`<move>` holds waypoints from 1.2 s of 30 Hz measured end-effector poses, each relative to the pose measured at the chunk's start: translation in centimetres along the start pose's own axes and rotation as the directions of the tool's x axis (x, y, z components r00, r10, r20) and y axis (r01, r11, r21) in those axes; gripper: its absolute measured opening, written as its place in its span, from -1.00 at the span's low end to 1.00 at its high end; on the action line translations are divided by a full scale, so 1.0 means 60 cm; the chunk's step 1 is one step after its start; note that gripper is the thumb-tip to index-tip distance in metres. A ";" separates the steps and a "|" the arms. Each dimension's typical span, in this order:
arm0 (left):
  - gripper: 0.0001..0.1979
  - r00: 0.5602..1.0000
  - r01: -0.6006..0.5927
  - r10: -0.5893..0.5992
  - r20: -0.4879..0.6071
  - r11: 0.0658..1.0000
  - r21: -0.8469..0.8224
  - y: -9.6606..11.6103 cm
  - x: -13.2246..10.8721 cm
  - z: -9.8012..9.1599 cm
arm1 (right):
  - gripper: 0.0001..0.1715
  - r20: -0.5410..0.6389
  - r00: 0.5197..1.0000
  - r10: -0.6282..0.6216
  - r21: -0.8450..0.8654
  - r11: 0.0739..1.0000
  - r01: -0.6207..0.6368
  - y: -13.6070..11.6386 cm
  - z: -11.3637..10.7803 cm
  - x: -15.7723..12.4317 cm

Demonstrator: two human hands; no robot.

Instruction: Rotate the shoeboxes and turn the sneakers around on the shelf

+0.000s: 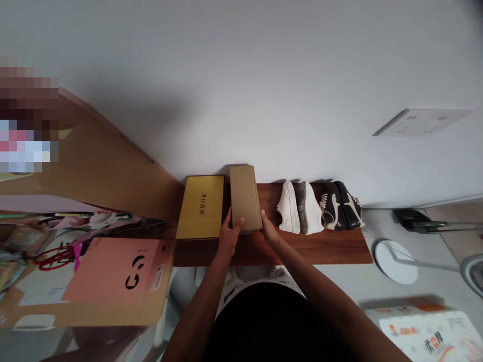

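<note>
A plain brown cardboard box (pixel 244 193) stands on the dark red wooden shelf (pixel 328 250), near the wall. My left hand (pixel 230 234) grips its lower left side, thumb on the front face. On the box's right edge rests my right hand (pixel 269 229), so the box is held between both hands. Just left of it lies a yellow box marked MMOK (pixel 201 207). To the right are white shoes (pixel 289 208) and a dark pair with pale trim (pixel 334 206).
At left, a desk holds a pink box (pixel 113 270), red-handled scissors (pixel 55 258) and clutter. A white round stand base (pixel 395 261) is on the floor at right, above a white printed package (pixel 430 334). A socket plate (pixel 422 122) is on the wall.
</note>
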State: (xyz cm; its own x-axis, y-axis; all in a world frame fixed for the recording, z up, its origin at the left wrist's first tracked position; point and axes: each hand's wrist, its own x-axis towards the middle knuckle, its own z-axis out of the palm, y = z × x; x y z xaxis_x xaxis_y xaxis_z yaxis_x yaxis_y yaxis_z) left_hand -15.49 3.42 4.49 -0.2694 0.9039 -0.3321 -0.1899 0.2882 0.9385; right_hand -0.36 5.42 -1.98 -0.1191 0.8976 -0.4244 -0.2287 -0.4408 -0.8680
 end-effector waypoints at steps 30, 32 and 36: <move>-0.60 0.875 0.475 -0.484 -0.033 0.869 -0.139 -0.156 0.095 -0.007 | -0.26 -0.270 0.872 -0.408 -0.473 0.845 0.249 -0.017 -0.129 -0.033; -0.63 0.871 0.474 -0.490 -0.018 0.851 -0.227 -0.149 0.091 -0.011 | -0.19 -0.268 0.879 -0.394 -0.501 0.836 0.222 -0.021 -0.135 -0.035; -0.63 0.897 0.427 -0.442 0.015 0.856 -0.292 -0.128 0.083 -0.023 | -0.06 -0.289 0.919 -0.268 -0.459 0.881 0.113 -0.028 -0.146 -0.041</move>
State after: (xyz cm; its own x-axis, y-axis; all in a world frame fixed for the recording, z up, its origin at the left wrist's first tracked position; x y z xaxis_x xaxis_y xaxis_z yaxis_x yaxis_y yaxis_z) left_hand -16.66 5.28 -4.54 -0.1438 0.6880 -0.7113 -0.5534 0.5400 0.6342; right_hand 8.81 3.98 -1.76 0.2307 0.9450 -0.2318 0.2285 -0.2842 -0.9311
